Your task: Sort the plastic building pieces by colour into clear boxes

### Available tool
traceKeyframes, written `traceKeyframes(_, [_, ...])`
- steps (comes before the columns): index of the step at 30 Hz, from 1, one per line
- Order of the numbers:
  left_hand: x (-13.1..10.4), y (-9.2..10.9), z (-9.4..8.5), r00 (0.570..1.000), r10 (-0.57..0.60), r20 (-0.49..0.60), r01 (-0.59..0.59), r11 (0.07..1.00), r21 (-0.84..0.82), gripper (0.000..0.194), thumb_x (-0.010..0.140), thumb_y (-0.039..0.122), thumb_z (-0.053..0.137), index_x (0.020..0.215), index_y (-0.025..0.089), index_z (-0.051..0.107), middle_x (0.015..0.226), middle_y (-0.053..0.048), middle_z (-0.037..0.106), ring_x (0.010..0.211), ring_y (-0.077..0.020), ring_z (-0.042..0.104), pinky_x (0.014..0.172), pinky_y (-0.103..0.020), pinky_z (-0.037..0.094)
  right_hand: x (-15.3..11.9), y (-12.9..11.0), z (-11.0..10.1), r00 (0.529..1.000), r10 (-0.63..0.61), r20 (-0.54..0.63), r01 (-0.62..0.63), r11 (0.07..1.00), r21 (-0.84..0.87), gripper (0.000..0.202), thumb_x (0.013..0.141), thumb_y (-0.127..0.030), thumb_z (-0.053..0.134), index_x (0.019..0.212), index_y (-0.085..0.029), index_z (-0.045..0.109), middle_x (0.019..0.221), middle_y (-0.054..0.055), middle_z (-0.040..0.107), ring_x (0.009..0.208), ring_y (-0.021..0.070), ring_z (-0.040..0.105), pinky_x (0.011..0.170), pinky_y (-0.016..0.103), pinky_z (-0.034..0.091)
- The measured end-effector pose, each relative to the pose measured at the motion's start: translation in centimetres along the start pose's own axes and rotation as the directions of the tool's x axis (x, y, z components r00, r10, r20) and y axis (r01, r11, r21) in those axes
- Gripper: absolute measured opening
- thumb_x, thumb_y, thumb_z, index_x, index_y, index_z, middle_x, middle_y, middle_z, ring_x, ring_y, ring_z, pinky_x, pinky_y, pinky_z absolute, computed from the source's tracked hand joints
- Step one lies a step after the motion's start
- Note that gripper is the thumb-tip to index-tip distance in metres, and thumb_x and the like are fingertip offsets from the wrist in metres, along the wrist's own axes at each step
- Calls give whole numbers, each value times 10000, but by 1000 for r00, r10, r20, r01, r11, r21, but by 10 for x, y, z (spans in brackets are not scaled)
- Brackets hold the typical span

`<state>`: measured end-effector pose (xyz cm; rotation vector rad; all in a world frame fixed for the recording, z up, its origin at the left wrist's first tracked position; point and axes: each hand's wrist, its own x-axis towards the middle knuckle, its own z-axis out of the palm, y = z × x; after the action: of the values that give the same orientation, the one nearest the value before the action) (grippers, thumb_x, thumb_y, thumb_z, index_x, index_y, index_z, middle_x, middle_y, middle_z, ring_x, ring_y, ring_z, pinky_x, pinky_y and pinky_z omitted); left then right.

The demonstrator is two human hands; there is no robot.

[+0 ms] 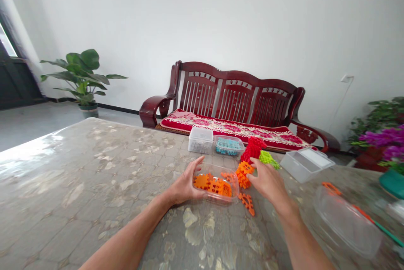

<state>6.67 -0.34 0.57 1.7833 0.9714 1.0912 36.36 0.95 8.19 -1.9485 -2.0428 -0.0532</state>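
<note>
Left hand (187, 181) on the tub (221, 199), and it has a hold: thumb along the near wall, fingers round the far side, gripping the left end. Over to the right hand (268, 179), fingers parted, thumb and forefinger at the edge of the orange bundle (243, 173); whether they touch it, I can't tell. That bundle stands on the worktop (126, 202) just beside the tub's right end, squarely between tub and right hand, so it lies left of those fingers and the right hand is much the nearer. No clear long axis on it; the tub's own runs left to right.

Look at the materials: thin, clear, glossy plastic for the tub, rounded at the corners, with flat, notched orange pieces (206, 182) lying inside. One loose piece (248, 204), toothed and holed, lies slantwise near the tub's near right corner. Beyond the tub's right end, a knobbly red stack (251, 150) and lime green pieces (268, 160); straight beyond it, little blue pieces (227, 146) fill a clear dish (241, 151).
</note>
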Motion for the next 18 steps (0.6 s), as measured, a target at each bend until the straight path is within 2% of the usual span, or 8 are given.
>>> traceKeyframes(5, [0, 1, 0, 1000, -16, 5, 16, 1000, -11, 1174, 580, 410, 898, 1529, 218, 233, 1548, -187, 305, 1354, -384, 428, 1111, -543, 388, -11, -26, -10, 989, -149, 22, 137, 951, 277, 577, 768, -301, 635, 1336, -228, 564, 1175, 76, 711, 1088, 241, 637, 944, 369, 459])
traceKeyframes(11, [1, 3, 1, 1000, -6, -4, 6, 1000, -15, 1166, 578, 433, 895, 1526, 230, 248, 1546, -182, 313, 1340, -392, 440, 1099, -551, 398, -21, -56, 5, 965, -263, 8, 246, 911, 332, 592, 709, -166, 645, 1298, -217, 604, 1229, 88, 682, 1131, 228, 605, 1013, 362, 432])
traceKeyframes(15, [0, 5, 0, 1000, -11, 3, 11, 1000, -22, 1158, 584, 433, 889, 1523, 222, 245, 1547, -183, 308, 1341, -385, 439, 1102, -543, 394, -16, -52, 13, 957, -288, -40, 284, 899, 333, 568, 713, -142, 631, 1278, -200, 623, 1257, 89, 669, 1170, 226, 581, 1040, 362, 420])
traceKeyframes(18, [0, 4, 0, 1000, -23, 7, 23, 1000, -19, 1169, 574, 422, 894, 1523, 214, 243, 1553, -189, 296, 1349, -387, 432, 1110, -540, 385, -9, -38, 11, 974, -218, -62, 226, 923, 311, 475, 771, -176, 580, 1240, -210, 648, 1244, 75, 682, 1158, 230, 594, 1038, 379, 420])
